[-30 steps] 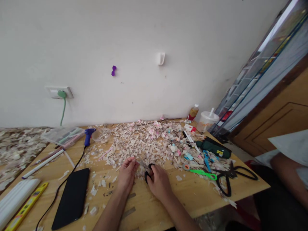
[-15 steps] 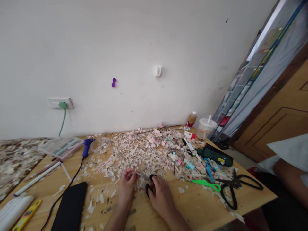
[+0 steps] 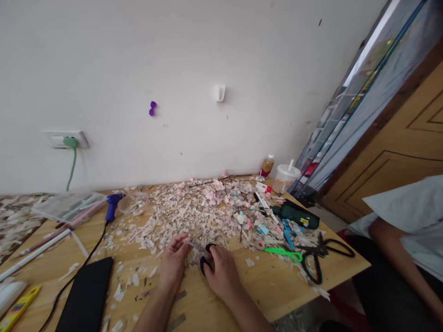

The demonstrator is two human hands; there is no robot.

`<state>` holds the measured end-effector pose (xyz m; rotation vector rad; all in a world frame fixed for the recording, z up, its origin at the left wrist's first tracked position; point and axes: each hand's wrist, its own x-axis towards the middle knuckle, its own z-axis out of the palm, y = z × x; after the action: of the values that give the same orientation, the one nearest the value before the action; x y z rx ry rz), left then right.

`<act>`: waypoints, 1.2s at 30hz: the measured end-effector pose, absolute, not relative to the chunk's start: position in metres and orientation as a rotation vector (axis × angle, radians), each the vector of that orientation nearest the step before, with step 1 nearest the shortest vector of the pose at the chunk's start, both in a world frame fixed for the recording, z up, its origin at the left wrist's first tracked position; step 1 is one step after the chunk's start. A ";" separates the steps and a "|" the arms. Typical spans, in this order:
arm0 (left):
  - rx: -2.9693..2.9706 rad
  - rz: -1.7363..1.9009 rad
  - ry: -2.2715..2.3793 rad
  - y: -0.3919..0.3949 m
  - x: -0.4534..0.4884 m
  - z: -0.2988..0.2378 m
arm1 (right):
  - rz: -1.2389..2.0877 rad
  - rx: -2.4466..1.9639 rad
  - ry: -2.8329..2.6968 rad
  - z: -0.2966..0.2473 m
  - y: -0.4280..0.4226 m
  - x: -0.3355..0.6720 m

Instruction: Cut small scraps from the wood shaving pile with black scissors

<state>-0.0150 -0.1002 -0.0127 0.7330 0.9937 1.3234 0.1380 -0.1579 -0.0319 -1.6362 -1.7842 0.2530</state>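
Note:
My right hand [image 3: 221, 272] grips small black-handled scissors [image 3: 205, 254], fingers through the loops, blades pointing left. My left hand [image 3: 173, 263] pinches a tiny pale scrap at the blade tips; the piece is too small to name. Both hands rest on the wooden table [image 3: 277, 286], at the near edge of a wide heap of pale and pink shavings [image 3: 194, 212].
A black phone [image 3: 86, 297] and a blue glue gun [image 3: 111, 205] with its black cord lie to the left. Green scissors [image 3: 282, 252], big black scissors [image 3: 318, 258], a dark green case [image 3: 294, 214] and a lidded cup [image 3: 285, 177] are to the right. Another person [image 3: 398, 240] sits at the right.
The view swung a little left; my hands stay together with the scissors, barely shifted. The person at the right shows more in frame.

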 end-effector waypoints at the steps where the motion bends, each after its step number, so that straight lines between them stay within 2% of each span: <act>1: 0.721 1.329 0.999 -0.100 -0.015 -0.013 | 0.267 -1.640 -1.784 -0.031 -0.158 0.138; 36: 0.668 1.267 0.836 -0.103 -0.011 -0.013 | 0.252 -1.671 -1.790 -0.036 -0.157 0.139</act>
<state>-0.0109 -0.1029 -0.0129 0.6684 0.8361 1.2672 0.1390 -0.1566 -0.0358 -1.6712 -1.7900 0.2520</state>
